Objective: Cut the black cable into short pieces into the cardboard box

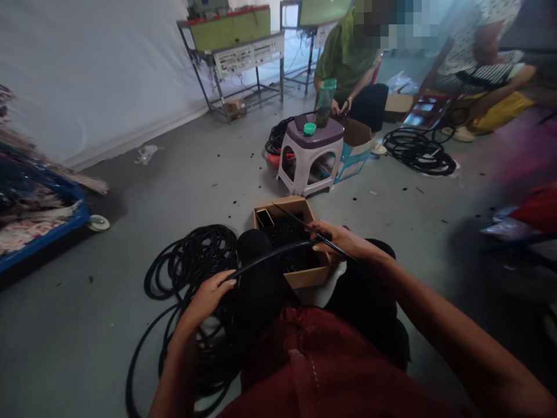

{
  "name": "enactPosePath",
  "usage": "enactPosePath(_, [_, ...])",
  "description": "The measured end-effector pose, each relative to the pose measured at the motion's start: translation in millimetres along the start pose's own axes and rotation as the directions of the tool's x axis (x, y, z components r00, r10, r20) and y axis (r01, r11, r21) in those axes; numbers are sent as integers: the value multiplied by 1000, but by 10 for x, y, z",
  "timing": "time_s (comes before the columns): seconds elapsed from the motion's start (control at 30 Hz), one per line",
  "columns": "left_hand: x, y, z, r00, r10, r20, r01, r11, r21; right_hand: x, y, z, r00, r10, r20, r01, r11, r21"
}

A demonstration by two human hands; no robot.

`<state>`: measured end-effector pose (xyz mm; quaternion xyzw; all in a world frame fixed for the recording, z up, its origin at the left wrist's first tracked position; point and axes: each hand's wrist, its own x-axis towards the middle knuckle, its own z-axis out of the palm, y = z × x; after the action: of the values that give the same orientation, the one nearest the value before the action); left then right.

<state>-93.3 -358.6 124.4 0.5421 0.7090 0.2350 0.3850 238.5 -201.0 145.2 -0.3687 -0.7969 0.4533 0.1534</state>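
Note:
A black corrugated tube (274, 253) runs in a shallow arc between my two hands, above my knees. My left hand (214, 293) is closed around it on the left, thumb on top. At the other end my right hand (333, 239) grips the tube near its tip, together with a long, thin dark strip or tool (290, 215) that slants across the fingers. I cannot make out its exact kind. Below lies an open cardboard box (307, 278) filled with small black pieces (296, 232). A phone (264, 218) rests in its far left corner. Coiled black tubing (195, 255) lies beside my left leg.
A plastic stool (300, 157) holding a green-lidded bottle (325, 104) stands beyond the box. Two seated people (348, 64) are farther back, near another tubing coil (418, 152). A blue cart (47, 235) is at left, a metal-framed bench (243, 55) by the wall.

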Motion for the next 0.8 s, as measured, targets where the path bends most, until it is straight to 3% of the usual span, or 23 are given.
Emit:
enactPosePath(0.1, [46, 21, 223, 993, 89, 76, -101, 980, 171, 19, -108, 115, 996, 55, 73, -42, 986, -164])
enactPosePath(0.2, [100, 262, 565, 969, 215, 124, -232, 963, 139, 46, -298, 321, 977, 14, 212, 33, 975, -219])
enactPosePath(0.33, [153, 610, 839, 957, 273, 99, -286, 942, 173, 56, -416, 468, 974, -79, 211, 119, 976, -185])
enactPosePath(0.43, [113, 675, 771, 954, 283, 98, -291, 953, 87, 18, -323, 388, 980, -72, 183, 105, 978, -179])
enactPosePath(0.6, [-12, 517, 511, 977, 214, 24, -213, 976, -40, -79, -59, 200, 985, 1, 172, 24, 990, -142])
enactPosePath(0.8, [-45, 395, 492, 992, 125, 0, -125, 985, -117, -72, -20, 130, 989, -34, 141, 30, 999, 30])
